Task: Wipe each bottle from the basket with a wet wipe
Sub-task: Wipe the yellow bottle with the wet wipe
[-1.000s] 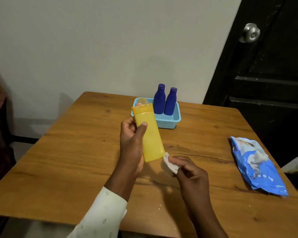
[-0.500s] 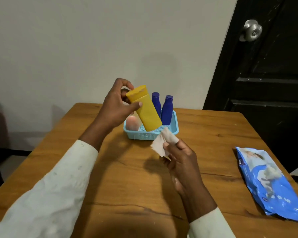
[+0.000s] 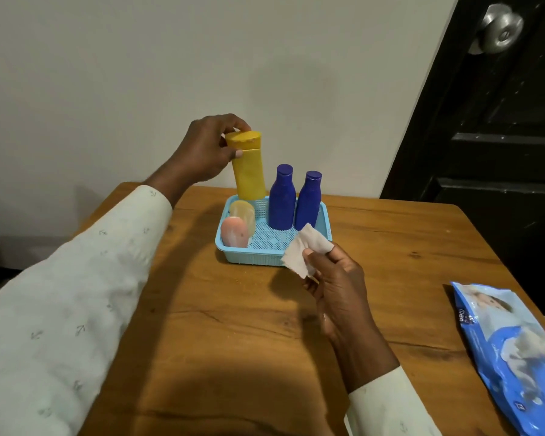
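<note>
Head view: basket (image 3: 246, 256) near the tabletop's (image 3: 233, 335) far edge.
Left hand (image 3: 202, 152): grips yellow bottle (image 3: 248, 171) by its cap, above basket's far-left corner.
Right hand (image 3: 337, 287): pinches wet wipe (image 3: 306, 250) at basket's near-right corner.

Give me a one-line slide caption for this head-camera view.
Left hand lowers a yellow bottle into the blue basket; right hand holds a wet wipe.

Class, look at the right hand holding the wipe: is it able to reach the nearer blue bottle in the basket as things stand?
Probably yes. The right hand is just in front of the basket, nothing stands between it and that blue bottle, though its fingers already pinch the wipe.
</note>
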